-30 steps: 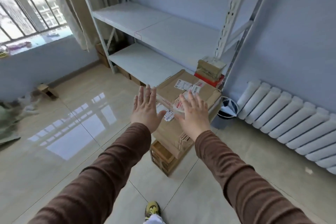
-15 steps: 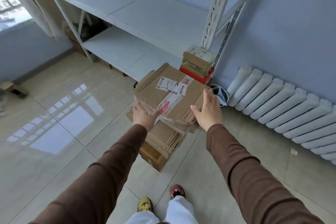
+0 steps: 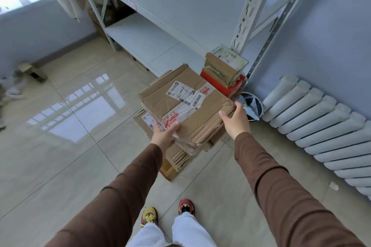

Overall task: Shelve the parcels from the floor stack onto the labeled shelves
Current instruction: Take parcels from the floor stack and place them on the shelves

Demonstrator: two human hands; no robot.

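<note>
A flat brown cardboard parcel point(image 3: 180, 104) with white shipping labels and tape is the top of a floor stack point(image 3: 176, 156) of similar parcels. My left hand point(image 3: 164, 132) grips its near left corner, thumb on top. My right hand point(image 3: 235, 120) holds its right corner. The parcel sits tilted, slightly above the ones beneath. Beyond it, at the shelf post, a small brown parcel point(image 3: 222, 66) rests on a red box point(image 3: 220, 83). The white metal shelving has a lower shelf point(image 3: 144, 40) and an upper shelf point(image 3: 180, 0), with a small label point(image 3: 131, 3) on the upper shelf's edge.
A white radiator point(image 3: 321, 124) runs along the right wall. A small bin point(image 3: 251, 106) with a dark liner stands between the stack and the radiator. A small box point(image 3: 32, 69) lies on the floor at far left. Glossy tiled floor point(image 3: 70, 146) spreads to the left.
My hands went from hovering open above the stack to gripping the top parcel's corners. The parcel has tilted and lifted slightly off the stack. The view has dropped closer to the stack.
</note>
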